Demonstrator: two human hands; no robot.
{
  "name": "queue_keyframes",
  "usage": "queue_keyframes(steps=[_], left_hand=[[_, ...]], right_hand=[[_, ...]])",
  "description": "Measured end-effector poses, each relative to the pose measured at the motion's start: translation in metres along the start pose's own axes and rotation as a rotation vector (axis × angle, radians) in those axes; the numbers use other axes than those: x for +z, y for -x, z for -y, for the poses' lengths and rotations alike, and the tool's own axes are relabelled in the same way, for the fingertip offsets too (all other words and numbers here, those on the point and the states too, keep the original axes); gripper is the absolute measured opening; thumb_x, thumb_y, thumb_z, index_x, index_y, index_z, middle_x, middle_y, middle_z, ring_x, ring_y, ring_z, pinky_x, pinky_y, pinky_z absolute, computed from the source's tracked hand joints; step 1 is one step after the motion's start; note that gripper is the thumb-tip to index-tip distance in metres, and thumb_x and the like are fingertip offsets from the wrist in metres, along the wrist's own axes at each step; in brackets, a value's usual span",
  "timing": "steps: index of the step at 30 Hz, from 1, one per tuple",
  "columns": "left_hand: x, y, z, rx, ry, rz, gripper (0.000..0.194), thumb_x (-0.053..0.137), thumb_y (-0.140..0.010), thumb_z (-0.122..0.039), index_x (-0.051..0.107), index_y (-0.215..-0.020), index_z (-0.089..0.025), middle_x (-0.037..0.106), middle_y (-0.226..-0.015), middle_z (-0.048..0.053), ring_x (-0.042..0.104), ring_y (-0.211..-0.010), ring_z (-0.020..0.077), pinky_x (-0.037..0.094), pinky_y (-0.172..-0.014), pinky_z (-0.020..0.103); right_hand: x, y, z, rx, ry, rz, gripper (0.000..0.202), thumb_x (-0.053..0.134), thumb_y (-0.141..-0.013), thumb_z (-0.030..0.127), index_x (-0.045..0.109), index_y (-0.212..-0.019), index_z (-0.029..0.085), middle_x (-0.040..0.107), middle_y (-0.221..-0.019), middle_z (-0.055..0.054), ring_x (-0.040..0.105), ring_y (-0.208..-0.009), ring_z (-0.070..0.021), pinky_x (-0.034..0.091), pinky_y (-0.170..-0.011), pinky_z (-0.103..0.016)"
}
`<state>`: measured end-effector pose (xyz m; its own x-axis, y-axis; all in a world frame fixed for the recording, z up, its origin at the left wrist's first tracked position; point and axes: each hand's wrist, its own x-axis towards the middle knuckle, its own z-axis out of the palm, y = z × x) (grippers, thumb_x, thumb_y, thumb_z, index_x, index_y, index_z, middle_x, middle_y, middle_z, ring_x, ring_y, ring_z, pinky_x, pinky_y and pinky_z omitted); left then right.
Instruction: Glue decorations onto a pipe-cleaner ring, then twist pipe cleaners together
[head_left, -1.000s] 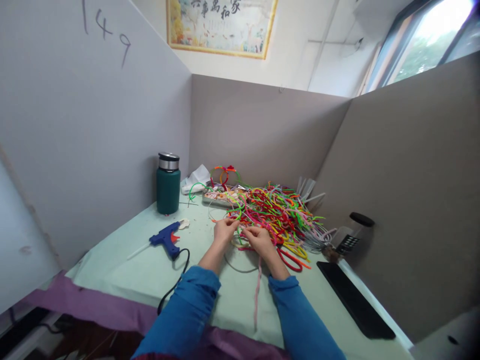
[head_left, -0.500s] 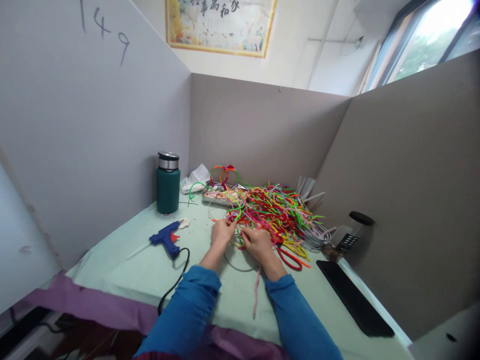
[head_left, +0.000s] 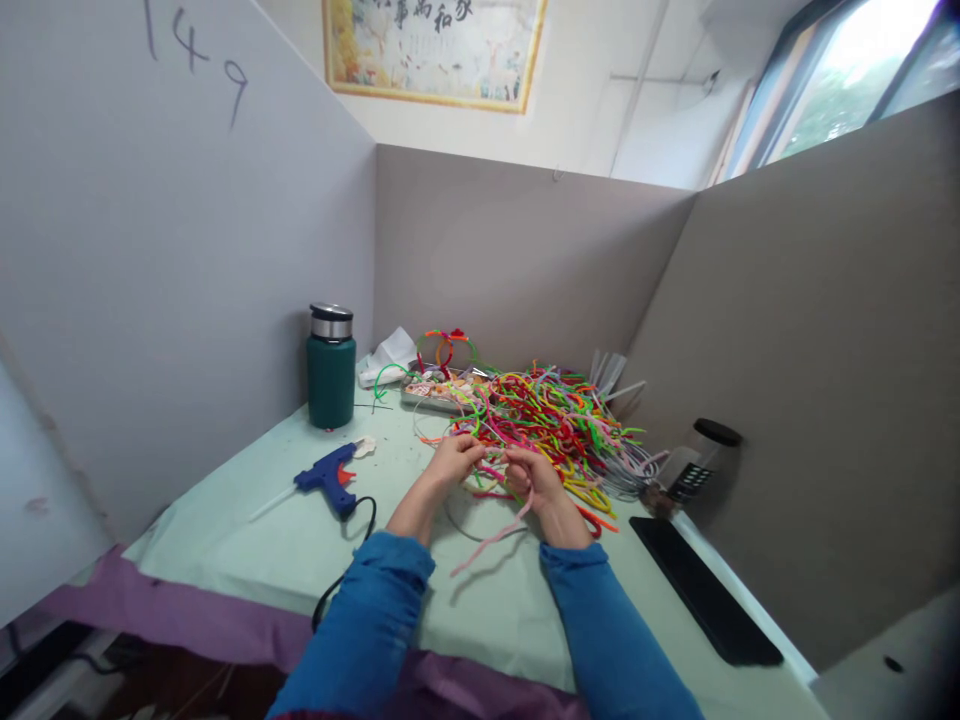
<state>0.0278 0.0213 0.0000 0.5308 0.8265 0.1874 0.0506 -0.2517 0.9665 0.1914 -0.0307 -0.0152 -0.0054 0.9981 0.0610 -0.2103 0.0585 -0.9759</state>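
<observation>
A pink pipe cleaner [head_left: 491, 543] passes through my right hand [head_left: 541, 487], its loose tail hanging toward the front left. The right fingers are curled closed around it. My left hand [head_left: 454, 462] is pinched shut, its fingertips facing the right ones across a small gap. A thin pale strand, which looks like part of a pipe cleaner, runs between the fingertips; its exact shape is too small to make out. Under the hands, a grey wire-like loop [head_left: 469, 533] lies on the table. Just beyond them spreads a large heap of coloured pipe cleaners [head_left: 559, 415].
To the left lie a blue glue gun [head_left: 328, 478] with its black cord and a green bottle [head_left: 331, 380]. A metal tray [head_left: 435, 403] of small pieces stands behind, beside crumpled white paper [head_left: 388, 357]. On the right are a clear jar [head_left: 686, 470] and a black flat slab [head_left: 705, 590].
The right hand has turned and shifted right, and the pink pipe cleaner's tail has swung up and leftward from hanging straight down. My left hand has moved slightly right.
</observation>
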Motion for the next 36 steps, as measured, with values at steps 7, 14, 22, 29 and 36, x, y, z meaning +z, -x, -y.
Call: queue_keyframes(steps=[7,14,22,29,36], left_hand=[[-0.001,0.005,-0.005,0.026,0.39,0.148,0.038,0.067,-0.067,-0.049,0.055,-0.068,-0.013,0.049,-0.054,-0.004,0.034,-0.037,0.0024,0.023,-0.038,0.019],[-0.002,-0.004,0.008,-0.216,0.346,-0.051,0.044,0.066,-0.069,-0.052,0.065,-0.081,-0.009,0.064,-0.069,0.006,0.034,-0.031,0.0015,0.022,-0.034,0.019],[-0.004,-0.005,0.01,-0.265,0.549,-0.16,0.024,0.071,-0.069,-0.03,0.062,-0.075,-0.009,0.066,-0.065,0.005,0.035,-0.031,0.0016,0.022,-0.033,0.018],[-0.011,-0.008,0.009,-0.411,0.835,-0.232,0.007,0.059,-0.078,-0.016,0.058,-0.074,-0.01,0.064,-0.062,0.004,0.032,-0.032,-0.0002,0.024,-0.031,0.014],[-0.009,-0.007,0.007,-0.485,0.795,-0.153,0.005,0.059,-0.078,-0.014,0.061,-0.077,-0.009,0.064,-0.063,0.004,0.033,-0.032,0.0,0.026,-0.032,0.014]], right_hand=[[-0.004,0.003,0.001,0.092,-0.256,0.125,0.015,0.061,-0.066,0.03,0.061,-0.063,0.015,0.025,-0.032,0.011,0.014,-0.031,-0.0038,0.013,-0.034,-0.02],[0.006,0.0,-0.003,-0.004,0.095,-0.13,0.02,0.065,-0.067,0.035,0.063,-0.061,0.016,0.038,-0.033,0.007,0.026,-0.031,-0.0058,0.015,-0.036,-0.022],[0.019,0.005,-0.003,-0.086,0.273,-0.118,0.035,0.059,-0.075,0.048,0.07,-0.073,0.015,0.049,-0.041,0.004,0.033,-0.036,-0.0069,0.021,-0.038,-0.021],[0.013,-0.001,-0.01,-0.32,0.29,-0.156,0.043,0.067,-0.07,0.037,0.066,-0.11,0.022,0.068,-0.092,-0.005,0.061,-0.071,-0.016,0.048,-0.057,-0.026],[0.025,0.005,-0.006,-0.496,0.517,-0.204,0.03,0.062,-0.076,0.038,0.07,-0.1,0.022,0.069,-0.092,-0.006,0.061,-0.073,-0.0175,0.049,-0.063,-0.029]])
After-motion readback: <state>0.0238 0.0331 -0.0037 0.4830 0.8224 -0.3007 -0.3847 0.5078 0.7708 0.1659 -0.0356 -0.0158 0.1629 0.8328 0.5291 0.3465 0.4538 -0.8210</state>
